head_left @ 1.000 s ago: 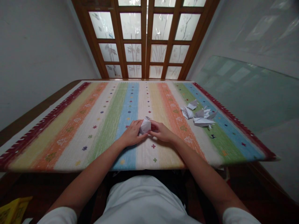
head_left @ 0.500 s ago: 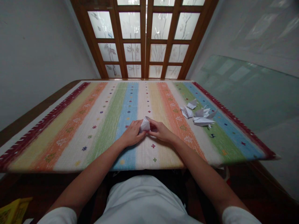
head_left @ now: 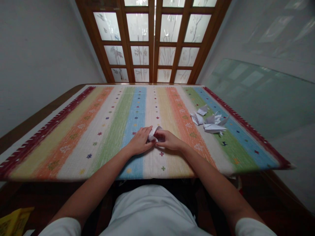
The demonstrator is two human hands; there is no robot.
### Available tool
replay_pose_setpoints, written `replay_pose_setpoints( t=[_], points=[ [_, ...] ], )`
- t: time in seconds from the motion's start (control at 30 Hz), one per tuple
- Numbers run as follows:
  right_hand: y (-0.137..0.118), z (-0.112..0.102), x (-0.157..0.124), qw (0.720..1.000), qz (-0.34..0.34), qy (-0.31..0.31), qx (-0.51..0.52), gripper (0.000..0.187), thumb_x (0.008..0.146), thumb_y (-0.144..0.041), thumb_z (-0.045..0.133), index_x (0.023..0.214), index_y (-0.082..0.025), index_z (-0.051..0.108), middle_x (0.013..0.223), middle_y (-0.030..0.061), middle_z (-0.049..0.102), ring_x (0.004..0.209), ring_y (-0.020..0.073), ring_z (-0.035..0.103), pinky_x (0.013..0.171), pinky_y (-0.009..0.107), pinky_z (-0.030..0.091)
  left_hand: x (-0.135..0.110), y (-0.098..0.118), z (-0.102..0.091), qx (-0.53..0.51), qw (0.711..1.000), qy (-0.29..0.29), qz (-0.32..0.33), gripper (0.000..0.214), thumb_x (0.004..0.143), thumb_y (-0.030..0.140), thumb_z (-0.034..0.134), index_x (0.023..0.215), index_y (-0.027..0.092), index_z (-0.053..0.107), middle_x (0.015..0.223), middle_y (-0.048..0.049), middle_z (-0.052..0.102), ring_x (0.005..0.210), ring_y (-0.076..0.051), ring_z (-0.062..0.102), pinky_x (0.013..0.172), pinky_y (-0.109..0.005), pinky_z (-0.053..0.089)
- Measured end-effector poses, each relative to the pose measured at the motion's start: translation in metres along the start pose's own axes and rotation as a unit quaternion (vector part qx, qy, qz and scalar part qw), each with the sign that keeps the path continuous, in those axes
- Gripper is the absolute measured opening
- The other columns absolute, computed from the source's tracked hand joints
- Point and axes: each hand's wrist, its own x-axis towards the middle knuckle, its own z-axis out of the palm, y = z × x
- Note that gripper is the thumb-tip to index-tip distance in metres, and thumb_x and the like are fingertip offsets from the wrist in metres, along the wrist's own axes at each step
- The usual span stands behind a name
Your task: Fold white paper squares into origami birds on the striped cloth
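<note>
Between my two hands, just above the striped tablecloth, is a small piece of folded white paper. My left hand grips its left side, thumb in front and fingers behind. From the right, my right hand pinches the paper, its thumb and forefinger curled around the near edge. My fingers hide part of the folds. Several folded white paper cranes lie in a loose cluster to the right of my right hand.
Wooden doors with frosted glass panes stand beyond the table's far edge. A greenish glass panel leans along the right wall. On the floor at lower left is a yellow plastic object.
The folded paper has been turned and lowered between my fingers, its pointed top tipping to the right. My right fingers have curled further over it. The cranes lie as before.
</note>
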Motion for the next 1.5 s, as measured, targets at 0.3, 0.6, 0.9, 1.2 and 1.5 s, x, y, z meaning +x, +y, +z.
replay_pose_setpoints(
  t=[0.3, 0.6, 0.9, 1.2, 1.5],
  points=[
    [0.001, 0.002, 0.002, 0.993, -0.014, 0.088, -0.082, 0.013, 0.082, -0.024, 0.073, 0.094, -0.022, 0.067, 0.096, 0.0038, 0.071, 0.088, 0.0211, 0.069, 0.086, 0.037, 0.056, 0.001, 0.002, 0.003, 0.019, 1.0, -0.003, 0.002, 0.08, 0.098, 0.042, 0.059, 0.168, 0.011, 0.032, 0.163, -0.0244, 0.051, 0.15, -0.039, 0.049, 0.128, -0.062, 0.037],
    [0.009, 0.002, 0.004, 0.956, 0.01, 0.226, -0.187, 0.029, 0.079, -0.027, 0.075, 0.096, -0.025, 0.053, 0.087, -0.0011, 0.059, 0.073, 0.0181, 0.052, 0.073, 0.033, 0.045, 0.0, 0.002, 0.004, 0.016, 1.0, 0.023, 0.011, 0.082, 0.096, 0.029, 0.057, 0.17, 0.016, 0.027, 0.167, -0.0217, 0.048, 0.152, -0.036, 0.048, 0.128, -0.061, 0.039],
    [0.014, -0.003, 0.005, 0.932, 0.009, 0.267, -0.246, 0.012, 0.085, -0.023, 0.073, 0.094, -0.024, 0.065, 0.095, 0.0053, 0.062, 0.083, 0.0226, 0.055, 0.08, 0.035, 0.046, 0.003, -0.003, 0.009, 0.018, 0.999, 0.028, 0.043, 0.074, 0.094, 0.016, 0.046, 0.166, 0.008, 0.032, 0.168, -0.0252, 0.046, 0.157, -0.034, 0.044, 0.131, -0.06, 0.036],
    [0.01, -0.003, 0.007, 0.934, -0.003, 0.26, -0.247, 0.011, 0.083, -0.021, 0.069, 0.085, -0.024, 0.058, 0.088, 0.0033, 0.064, 0.079, 0.0212, 0.055, 0.078, 0.034, 0.044, 0.003, -0.004, 0.007, -0.001, 0.999, 0.038, 0.032, 0.071, 0.092, 0.01, 0.047, 0.162, 0.014, 0.04, 0.164, -0.0209, 0.051, 0.156, -0.031, 0.046, 0.132, -0.06, 0.037],
    [0.009, -0.004, 0.005, 0.931, 0.033, 0.262, -0.252, 0.017, 0.081, -0.011, 0.062, 0.094, -0.022, 0.066, 0.082, -0.0002, 0.066, 0.073, 0.0179, 0.057, 0.073, 0.029, 0.042, 0.004, -0.009, -0.001, -0.096, 0.99, 0.1, 0.025, 0.061, 0.086, 0.014, 0.068, 0.145, 0.018, 0.054, 0.147, -0.0178, 0.063, 0.135, -0.031, 0.063, 0.113, -0.053, 0.057]
  ],
)
